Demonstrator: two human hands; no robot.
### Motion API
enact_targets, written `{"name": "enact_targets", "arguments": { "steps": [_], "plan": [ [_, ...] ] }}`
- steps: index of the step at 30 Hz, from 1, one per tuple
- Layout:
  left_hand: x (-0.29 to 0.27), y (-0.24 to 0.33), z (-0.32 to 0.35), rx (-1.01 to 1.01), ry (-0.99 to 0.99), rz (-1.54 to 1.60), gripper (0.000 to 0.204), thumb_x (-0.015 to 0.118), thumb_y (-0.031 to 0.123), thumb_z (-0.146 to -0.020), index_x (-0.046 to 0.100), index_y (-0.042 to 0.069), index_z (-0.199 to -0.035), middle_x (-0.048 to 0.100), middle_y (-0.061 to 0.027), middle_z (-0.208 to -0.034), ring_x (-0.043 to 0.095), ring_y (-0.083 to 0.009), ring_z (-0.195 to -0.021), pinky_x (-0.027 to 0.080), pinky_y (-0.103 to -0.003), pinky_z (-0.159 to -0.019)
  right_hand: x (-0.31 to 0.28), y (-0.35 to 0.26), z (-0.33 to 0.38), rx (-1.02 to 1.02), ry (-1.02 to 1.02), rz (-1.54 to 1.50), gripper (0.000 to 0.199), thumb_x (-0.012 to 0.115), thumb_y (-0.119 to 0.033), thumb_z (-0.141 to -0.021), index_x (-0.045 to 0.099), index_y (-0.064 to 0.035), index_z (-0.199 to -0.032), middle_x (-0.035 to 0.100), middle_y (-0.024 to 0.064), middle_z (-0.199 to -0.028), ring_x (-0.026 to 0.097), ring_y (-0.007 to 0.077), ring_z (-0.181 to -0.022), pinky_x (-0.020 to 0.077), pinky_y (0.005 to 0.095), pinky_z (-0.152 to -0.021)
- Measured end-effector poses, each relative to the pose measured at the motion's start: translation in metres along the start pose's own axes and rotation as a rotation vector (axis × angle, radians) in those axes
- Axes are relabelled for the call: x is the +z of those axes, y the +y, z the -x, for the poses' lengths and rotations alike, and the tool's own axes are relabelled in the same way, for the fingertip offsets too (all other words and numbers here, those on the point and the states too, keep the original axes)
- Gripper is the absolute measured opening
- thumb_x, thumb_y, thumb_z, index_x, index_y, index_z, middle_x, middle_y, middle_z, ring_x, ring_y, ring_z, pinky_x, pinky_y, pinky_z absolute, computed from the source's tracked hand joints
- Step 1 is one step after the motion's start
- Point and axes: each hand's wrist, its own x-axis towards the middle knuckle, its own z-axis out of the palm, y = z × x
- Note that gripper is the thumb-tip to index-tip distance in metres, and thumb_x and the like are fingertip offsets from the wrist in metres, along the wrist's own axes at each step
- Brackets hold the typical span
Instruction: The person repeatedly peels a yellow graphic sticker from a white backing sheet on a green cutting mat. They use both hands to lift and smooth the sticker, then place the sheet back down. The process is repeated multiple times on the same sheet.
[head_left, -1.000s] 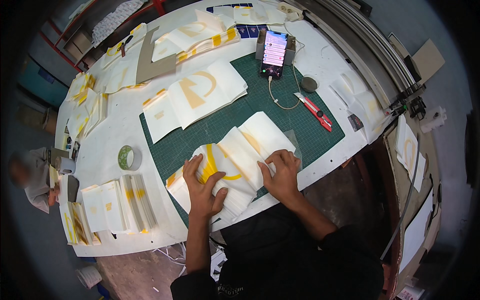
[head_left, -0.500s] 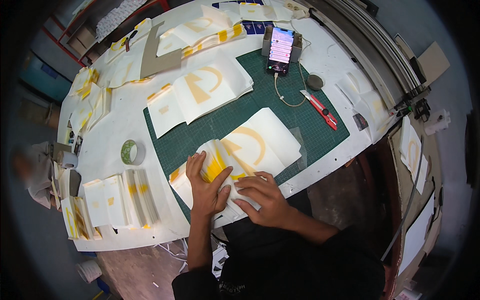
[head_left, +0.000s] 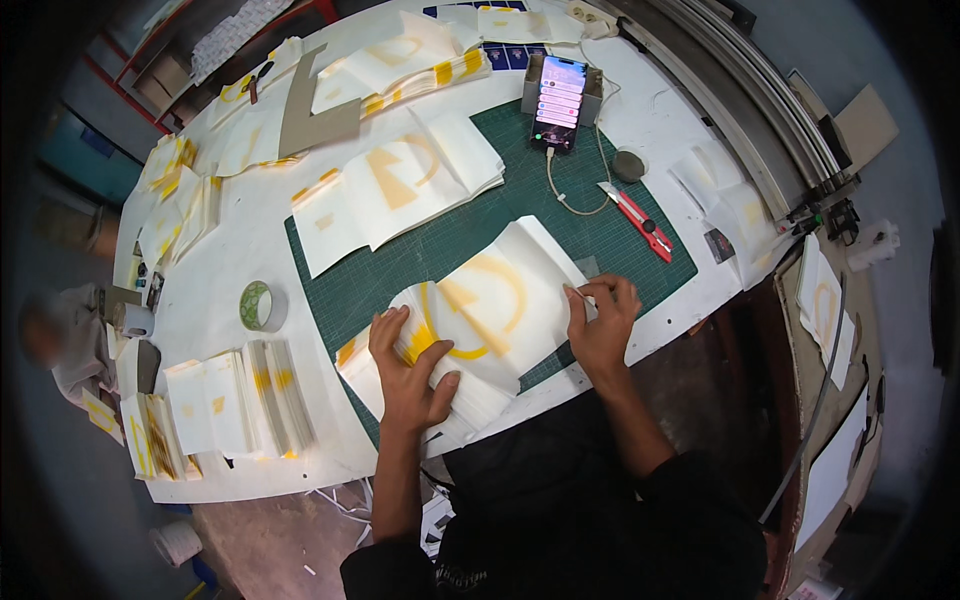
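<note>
A stack of white printed paper sheets (head_left: 545,290) with orange-yellow shapes lies at a slant over the front of the green cutting mat (head_left: 450,225). My left hand (head_left: 408,375) rests on the stack's left part with fingers spread, pressing on leaves folded over there, their edges fanned and yellow. At the stack's right edge my right hand (head_left: 605,325) is closed, thumb and forefinger pinching the edge of the top sheet. The exact fingertip contact is small and partly hidden. A similar paper stack (head_left: 400,185) lies farther back on the mat.
On the mat's right lies a red utility knife (head_left: 640,225). Behind it a phone (head_left: 558,105) leans in a grey holder with a cable. A tape roll (head_left: 263,305) and folded paper bundles (head_left: 245,400) stand left. Another person (head_left: 75,345) is at the far left.
My right hand has moved right, from beside my left hand to the stack's right edge, where it now pinches a sheet. My left hand stays almost in place.
</note>
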Motion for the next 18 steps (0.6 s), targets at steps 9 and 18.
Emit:
{"name": "enact_targets", "arguments": {
  "steps": [9,18],
  "plan": [
    [-0.002,-0.001,-0.001,0.009,-0.009,0.005,0.037,0.069,0.037,-0.081,0.075,0.011,-0.107,0.044,-0.0303,-0.145,0.040,-0.0497,-0.138,0.023,-0.071,-0.118,-0.009,-0.021,0.014,-0.204,-0.499,-0.469,0.023,0.077,-0.016,-0.088,0.069,-0.0005,-0.103,0.064,0.0199,-0.118,0.060,0.0381,-0.112,0.0493,0.0478,-0.090],
    [-0.003,-0.001,0.000,0.011,-0.008,-0.001,0.036,0.070,0.036,-0.081,0.076,0.011,-0.106,0.044,-0.0295,-0.146,0.040,-0.0491,-0.138,0.023,-0.070,-0.118,-0.001,-0.058,0.007,0.090,-0.386,-0.395,0.030,0.080,-0.009,-0.084,0.068,0.0029,-0.108,0.069,0.0183,-0.096,0.068,0.0349,-0.088,0.0547,0.0418,-0.079]
  ]
}}
